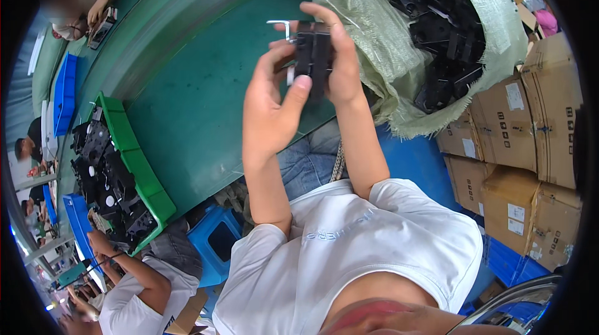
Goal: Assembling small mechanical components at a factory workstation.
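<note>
Between my two hands, above the green tabletop (193,85), is a black plastic housing (313,54) with a thin white lever sticking out at its upper left and a small white piece lower down. My left hand (274,98) grips its left side, thumb pressed across the near face. Along the right side, my right hand (344,60) is closed round it, with one finger reaching past the far end. A woven pale-green sack (387,79) lies just right of my hands, its mouth folded open on many black plastic parts (446,41).
On the left stands a green crate (134,160) full of black parts with white pieces. Stacked cardboard boxes (505,129) line the right side. A blue stool (215,241) is beside me. A co-worker (140,285) sits lower left; another person's hand (98,13) works at upper left.
</note>
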Available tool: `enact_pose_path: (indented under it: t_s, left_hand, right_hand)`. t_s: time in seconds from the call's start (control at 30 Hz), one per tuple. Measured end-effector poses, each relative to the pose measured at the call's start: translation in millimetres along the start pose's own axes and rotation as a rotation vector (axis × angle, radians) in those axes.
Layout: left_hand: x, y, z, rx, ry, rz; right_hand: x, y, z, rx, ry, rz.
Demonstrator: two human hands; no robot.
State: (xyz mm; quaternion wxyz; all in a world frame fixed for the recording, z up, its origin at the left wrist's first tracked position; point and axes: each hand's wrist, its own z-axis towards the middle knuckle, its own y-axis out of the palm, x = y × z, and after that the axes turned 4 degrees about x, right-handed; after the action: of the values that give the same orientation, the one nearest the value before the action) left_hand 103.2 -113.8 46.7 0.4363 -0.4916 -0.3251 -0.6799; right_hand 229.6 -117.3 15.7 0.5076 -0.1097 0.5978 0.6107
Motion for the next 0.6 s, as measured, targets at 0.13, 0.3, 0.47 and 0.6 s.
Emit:
enact_pose_path:
  t_s: [0.13, 0.3, 0.47, 0.6]
  left_hand:
    - [-2, 8, 2, -0.046, 0.357, 0.516]
    - [-17, 12, 7, 0.021, 0.436, 0.628]
    - [-31, 13, 0, 0.080, 0.583, 0.642]
    - [-19, -17, -22, 0.145, 0.510, 0.703]
  right_hand:
    - [4, -12, 5, 0.070, 0.015, 0.126]
    - [4, -19, 14, 0.152, -0.114, 0.090]
    - [15, -37, 15, 0.008, -0.131, 0.193]
    - [22, -38, 9, -0.193, 0.031, 0.349]
